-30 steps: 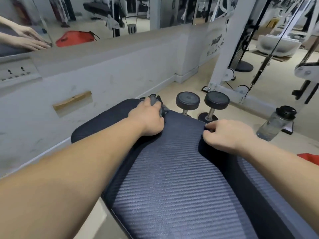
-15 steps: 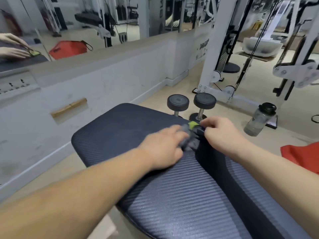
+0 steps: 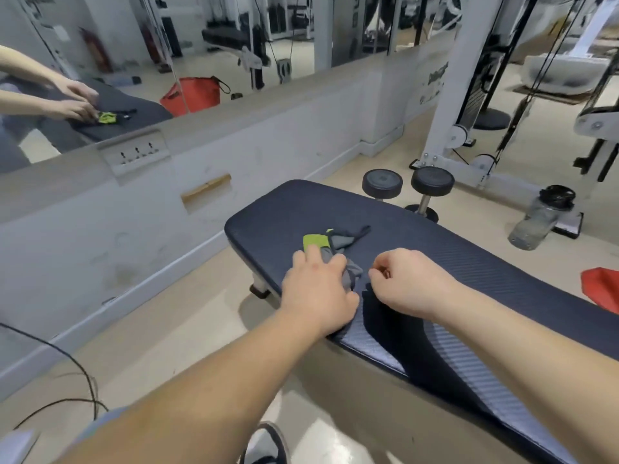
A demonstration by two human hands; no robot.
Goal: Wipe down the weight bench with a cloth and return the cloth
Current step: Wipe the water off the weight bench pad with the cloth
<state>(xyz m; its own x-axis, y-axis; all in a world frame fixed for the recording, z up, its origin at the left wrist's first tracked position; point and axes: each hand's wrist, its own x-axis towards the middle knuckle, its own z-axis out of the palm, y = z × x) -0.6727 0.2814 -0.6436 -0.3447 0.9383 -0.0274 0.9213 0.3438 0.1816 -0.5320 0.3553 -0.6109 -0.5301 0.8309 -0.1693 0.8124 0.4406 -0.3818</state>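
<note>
Seemingly mid-wipe, the left hand (image 3: 318,289) presses the cloth (image 3: 338,244) onto the weight bench (image 3: 469,262) beneath its straight fingers, the right hand (image 3: 412,283) curls just beside it, pinching or empty I cannot tell, and returning the cloth is not yet done.

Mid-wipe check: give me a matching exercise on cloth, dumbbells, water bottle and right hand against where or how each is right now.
Things:
1. cloth
2. dumbbells
3. water bottle
4. right hand

Places or states:
A. standing on end on the floor, just past the far edge of the bench pad
B. lying on the bench pad, partly under the left hand
C. on the floor to the right of the dumbbells, black lid on
D. fingers curled, just right of the cloth

Pairs: 1-B, 2-A, 3-C, 4-D
</note>
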